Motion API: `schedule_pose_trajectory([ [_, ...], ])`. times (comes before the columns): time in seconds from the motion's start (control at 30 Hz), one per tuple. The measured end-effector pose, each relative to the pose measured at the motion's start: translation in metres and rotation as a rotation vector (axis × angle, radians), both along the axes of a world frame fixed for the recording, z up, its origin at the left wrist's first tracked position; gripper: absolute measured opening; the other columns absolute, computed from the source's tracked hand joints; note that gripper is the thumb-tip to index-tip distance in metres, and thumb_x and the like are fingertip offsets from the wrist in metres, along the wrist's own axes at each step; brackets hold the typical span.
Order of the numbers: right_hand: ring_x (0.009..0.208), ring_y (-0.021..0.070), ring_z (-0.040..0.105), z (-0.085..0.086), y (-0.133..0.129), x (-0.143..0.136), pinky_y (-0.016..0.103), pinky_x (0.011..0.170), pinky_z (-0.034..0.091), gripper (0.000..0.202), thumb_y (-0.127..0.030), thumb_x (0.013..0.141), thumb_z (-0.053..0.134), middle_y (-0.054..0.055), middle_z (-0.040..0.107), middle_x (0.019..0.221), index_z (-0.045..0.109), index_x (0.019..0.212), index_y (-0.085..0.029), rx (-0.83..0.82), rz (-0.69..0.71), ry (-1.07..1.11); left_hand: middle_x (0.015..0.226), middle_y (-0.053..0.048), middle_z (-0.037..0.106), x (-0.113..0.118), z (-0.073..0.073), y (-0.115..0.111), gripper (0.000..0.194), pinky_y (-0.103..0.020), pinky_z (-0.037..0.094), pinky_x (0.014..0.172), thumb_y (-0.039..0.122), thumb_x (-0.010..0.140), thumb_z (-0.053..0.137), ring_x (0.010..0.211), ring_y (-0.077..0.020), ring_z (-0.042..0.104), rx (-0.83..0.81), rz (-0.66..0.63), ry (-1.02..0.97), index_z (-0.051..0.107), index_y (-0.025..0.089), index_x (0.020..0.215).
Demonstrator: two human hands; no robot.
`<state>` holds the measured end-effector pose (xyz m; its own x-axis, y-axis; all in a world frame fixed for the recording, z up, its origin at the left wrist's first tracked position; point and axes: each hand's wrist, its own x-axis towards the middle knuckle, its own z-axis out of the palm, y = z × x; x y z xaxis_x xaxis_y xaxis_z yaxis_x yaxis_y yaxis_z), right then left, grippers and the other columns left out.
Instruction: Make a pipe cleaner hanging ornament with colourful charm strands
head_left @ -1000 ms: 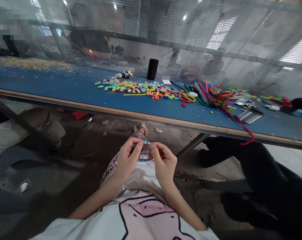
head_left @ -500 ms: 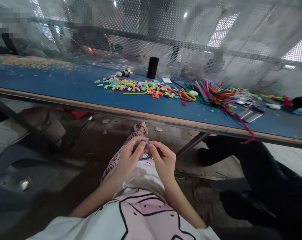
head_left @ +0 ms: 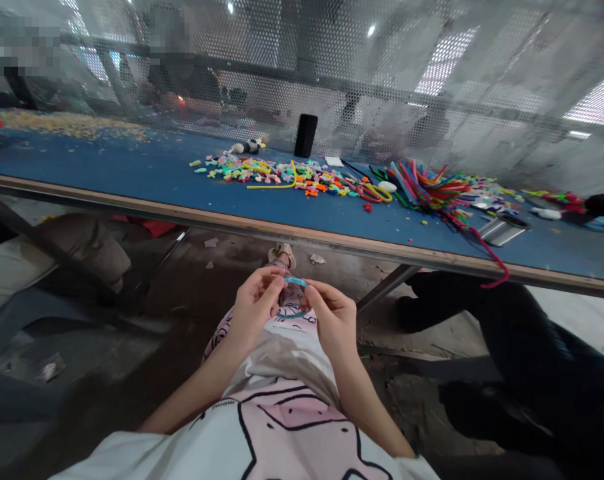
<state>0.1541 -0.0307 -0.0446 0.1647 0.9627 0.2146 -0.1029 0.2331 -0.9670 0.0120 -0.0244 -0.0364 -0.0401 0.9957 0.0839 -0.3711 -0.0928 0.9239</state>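
Note:
Between my two hands is a light-blue ring [head_left: 293, 313], like a pipe cleaner bent into a loop, held above my lap. My left hand [head_left: 257, 297] pinches its left side between thumb and fingers. On the other side, my right hand [head_left: 332, 313] pinches the ring with thumb and forefinger. The loop's top and bottom edges show between the hands; the parts under my fingertips are hidden.
Across the front runs a blue table [head_left: 157, 180]. Several small colourful twisted pieces [head_left: 242, 172] lie on it, beside a bundle of pipe cleaners [head_left: 425, 187], a metal can [head_left: 505, 230] and a black upright object [head_left: 306, 135]. People's legs [head_left: 507, 333] are at both sides.
My hands have drawn slightly apart, and the light-blue loop now shows as an open ring between them. A red thing has come further into view at the far left of the table.

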Motion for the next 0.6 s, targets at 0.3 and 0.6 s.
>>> schedule_pose_trajectory([
  [0.3, 0.066, 0.0127, 0.058, 0.002, 0.000, -0.007, 0.024, 0.060, 0.048, 0.023, -0.039, 0.088, 0.066, 0.003, 0.069, 0.079, 0.072, 0.094, -0.018, 0.055, -0.017, -0.262, 0.090, -0.005, 0.068, 0.003, -0.007, -0.005, 0.022, -0.024, 0.050, 0.066, 0.038, 0.094, 0.059, 0.073, -0.0138, 0.061, 0.226, 0.106, 0.442, 0.064, 0.017, 0.099],
  [0.6, 0.082, 0.0159, 0.064, 0.002, -0.006, -0.014, 0.028, 0.077, 0.051, 0.015, -0.033, 0.095, 0.058, 0.004, 0.069, 0.089, 0.065, 0.092, -0.020, 0.189, -0.090, -0.272, 0.103, -0.007, 0.060, 0.010, -0.009, -0.010, 0.014, -0.030, 0.048, 0.086, 0.032, 0.101, 0.046, 0.096, -0.0175, 0.059, 0.396, 0.166, 0.530, 0.052, 0.020, 0.105],
])
